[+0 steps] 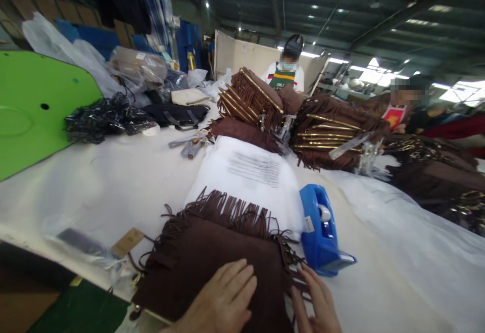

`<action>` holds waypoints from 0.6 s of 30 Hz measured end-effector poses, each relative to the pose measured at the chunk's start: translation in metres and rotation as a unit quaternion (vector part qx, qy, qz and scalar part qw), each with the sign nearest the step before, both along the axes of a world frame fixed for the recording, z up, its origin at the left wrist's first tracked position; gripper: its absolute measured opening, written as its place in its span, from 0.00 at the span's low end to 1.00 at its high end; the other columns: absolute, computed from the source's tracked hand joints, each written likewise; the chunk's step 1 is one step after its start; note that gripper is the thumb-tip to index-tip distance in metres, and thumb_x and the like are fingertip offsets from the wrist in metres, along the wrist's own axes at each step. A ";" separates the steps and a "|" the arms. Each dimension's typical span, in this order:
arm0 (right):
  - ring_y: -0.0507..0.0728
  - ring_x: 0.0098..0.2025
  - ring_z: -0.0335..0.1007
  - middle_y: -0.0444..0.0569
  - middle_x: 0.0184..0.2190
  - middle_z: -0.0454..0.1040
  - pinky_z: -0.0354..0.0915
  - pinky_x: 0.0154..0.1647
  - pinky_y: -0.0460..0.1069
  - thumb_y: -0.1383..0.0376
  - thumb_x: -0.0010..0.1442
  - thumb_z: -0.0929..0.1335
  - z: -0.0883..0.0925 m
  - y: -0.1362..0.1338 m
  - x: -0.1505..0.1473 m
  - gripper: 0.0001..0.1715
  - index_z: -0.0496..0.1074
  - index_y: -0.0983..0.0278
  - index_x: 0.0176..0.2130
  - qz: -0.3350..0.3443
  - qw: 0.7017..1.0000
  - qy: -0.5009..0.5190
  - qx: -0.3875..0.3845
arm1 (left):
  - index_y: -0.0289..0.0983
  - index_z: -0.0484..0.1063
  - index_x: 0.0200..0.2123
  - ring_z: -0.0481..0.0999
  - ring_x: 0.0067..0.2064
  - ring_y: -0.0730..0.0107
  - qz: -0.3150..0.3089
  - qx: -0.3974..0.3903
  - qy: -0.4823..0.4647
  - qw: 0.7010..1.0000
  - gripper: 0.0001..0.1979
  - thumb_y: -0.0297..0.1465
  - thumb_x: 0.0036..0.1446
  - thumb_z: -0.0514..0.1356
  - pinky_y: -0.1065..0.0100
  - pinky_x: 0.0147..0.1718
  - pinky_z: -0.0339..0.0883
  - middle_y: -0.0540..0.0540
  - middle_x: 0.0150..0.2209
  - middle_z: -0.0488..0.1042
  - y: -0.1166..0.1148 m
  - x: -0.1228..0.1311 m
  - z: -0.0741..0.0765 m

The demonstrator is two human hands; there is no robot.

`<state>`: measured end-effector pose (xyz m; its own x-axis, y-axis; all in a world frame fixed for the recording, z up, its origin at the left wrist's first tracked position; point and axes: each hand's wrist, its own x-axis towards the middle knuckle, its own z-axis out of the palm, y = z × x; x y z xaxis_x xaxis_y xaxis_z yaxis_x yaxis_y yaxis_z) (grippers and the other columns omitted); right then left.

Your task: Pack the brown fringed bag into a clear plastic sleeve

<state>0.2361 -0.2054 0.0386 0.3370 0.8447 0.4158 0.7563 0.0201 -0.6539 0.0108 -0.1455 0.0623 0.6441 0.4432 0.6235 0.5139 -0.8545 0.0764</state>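
A dark brown fringed bag (pixel 212 252) lies flat before me, its fringe spread over the edge of a stack of white printed bags or sheets (pixel 253 166). My left hand (pixel 223 297) rests on the bag's face with fingers stretched out. At the bag's right edge, my right hand (pixel 316 302) touches the fringe, its fingers apart. From the bag's left side hangs a tan tag (pixel 128 242). Just beyond my right hand stands a blue tape dispenser (pixel 320 227).
Piles of brown fringed bags with gold edges (pixel 329 131) stand at the back. A green board (pixel 41 105) and black plastic (pixel 106 118) are at left. Clear plastic sheeting (pixel 413 232) covers the right side. A person in a green apron (pixel 283 78) is behind the piles.
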 end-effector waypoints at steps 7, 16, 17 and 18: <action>0.59 0.42 0.71 0.56 0.40 0.73 0.71 0.40 0.54 0.61 0.63 0.56 0.005 0.074 -0.025 0.19 0.69 0.66 0.45 0.039 0.978 -0.204 -0.005 | 0.41 0.48 0.62 0.53 0.62 0.41 -0.012 -0.136 0.181 0.974 0.39 0.39 0.50 0.62 0.38 0.53 0.54 0.38 0.62 0.54 0.011 0.018 -0.004; 0.60 0.44 0.69 0.59 0.42 0.71 0.68 0.43 0.54 0.62 0.63 0.56 0.015 0.064 0.030 0.19 0.67 0.68 0.45 -0.032 0.973 -0.222 0.052 | 0.42 0.57 0.58 0.61 0.57 0.44 -0.001 -0.180 0.191 0.965 0.30 0.42 0.54 0.59 0.42 0.50 0.59 0.39 0.58 0.63 0.015 0.022 0.017; 0.59 0.46 0.69 0.58 0.44 0.70 0.68 0.45 0.52 0.62 0.62 0.58 0.012 0.051 0.029 0.18 0.66 0.68 0.47 -0.032 0.973 -0.216 0.071 | 0.42 0.61 0.55 0.64 0.54 0.46 0.006 -0.201 0.188 0.961 0.24 0.42 0.56 0.56 0.44 0.48 0.60 0.40 0.54 0.66 0.018 0.028 0.023; 0.58 0.45 0.70 0.56 0.43 0.71 0.68 0.45 0.50 0.62 0.61 0.60 0.007 0.035 0.025 0.17 0.66 0.66 0.48 -0.033 0.977 -0.196 0.084 | 0.41 0.65 0.50 0.66 0.52 0.50 0.012 -0.221 0.186 0.957 0.18 0.40 0.58 0.54 0.46 0.47 0.62 0.41 0.51 0.69 0.022 0.036 0.030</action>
<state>0.2613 -0.1703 0.0455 0.1751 0.7357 0.6543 0.9510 0.0457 -0.3059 0.0467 -0.1230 0.0918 0.7719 0.6278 0.0999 0.5946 -0.7686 0.2361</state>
